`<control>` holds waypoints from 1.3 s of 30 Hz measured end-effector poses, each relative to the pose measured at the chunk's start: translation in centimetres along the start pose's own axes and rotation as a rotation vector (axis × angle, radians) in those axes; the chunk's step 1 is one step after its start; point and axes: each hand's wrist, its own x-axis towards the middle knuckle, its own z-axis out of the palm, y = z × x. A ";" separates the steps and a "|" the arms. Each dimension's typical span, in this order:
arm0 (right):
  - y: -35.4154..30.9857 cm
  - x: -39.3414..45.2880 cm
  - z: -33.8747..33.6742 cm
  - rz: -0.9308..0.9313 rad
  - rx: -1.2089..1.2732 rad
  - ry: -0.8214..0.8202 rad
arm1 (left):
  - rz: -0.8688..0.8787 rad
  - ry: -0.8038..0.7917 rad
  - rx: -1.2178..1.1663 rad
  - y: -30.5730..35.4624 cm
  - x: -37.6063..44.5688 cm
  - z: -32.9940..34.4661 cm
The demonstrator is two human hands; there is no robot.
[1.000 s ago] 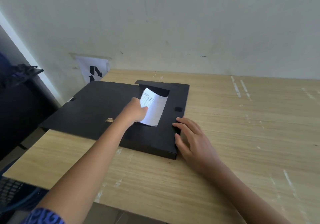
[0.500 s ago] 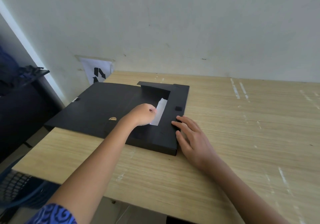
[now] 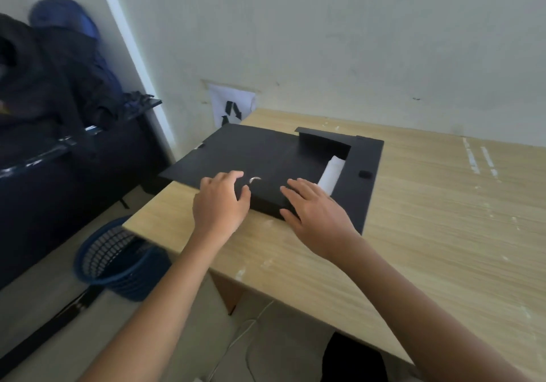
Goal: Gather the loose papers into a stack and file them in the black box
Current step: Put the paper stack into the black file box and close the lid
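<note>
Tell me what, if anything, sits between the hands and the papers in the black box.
The black box's flap covers most of the papers; only a white strip shows. Left hand and right hand rest on that flap.

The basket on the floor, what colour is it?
Blue, seen in the head view: the basket.

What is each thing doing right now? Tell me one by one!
black box: lying flat on the table, partly closed, gap showing
papers: inside the box, a white strip showing
left hand: open, on the box
right hand: open, flat on the box
blue basket: upright on the floor
</note>
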 end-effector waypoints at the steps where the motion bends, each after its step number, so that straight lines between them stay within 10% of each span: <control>1: -0.1 0.3 0.8 -0.010 -0.067 -0.036 | -0.042 -0.012 0.030 -1.0 -0.2 -0.1; 22: 3.1 0.3 1.4 -0.027 -0.137 -0.084 | -0.837 -0.018 -0.246 -7.9 6.0 1.0; 32: 3.1 0.8 0.8 0.065 0.252 0.085 | -0.557 0.399 -1.001 -3.2 5.8 -1.5; 36: 4.8 0.8 -1.4 0.473 0.318 0.508 | -0.337 0.327 -1.156 -0.6 5.2 -2.6; 39: 6.9 0.0 -2.3 0.791 0.470 0.450 | -0.214 0.201 -1.220 1.8 3.8 -3.3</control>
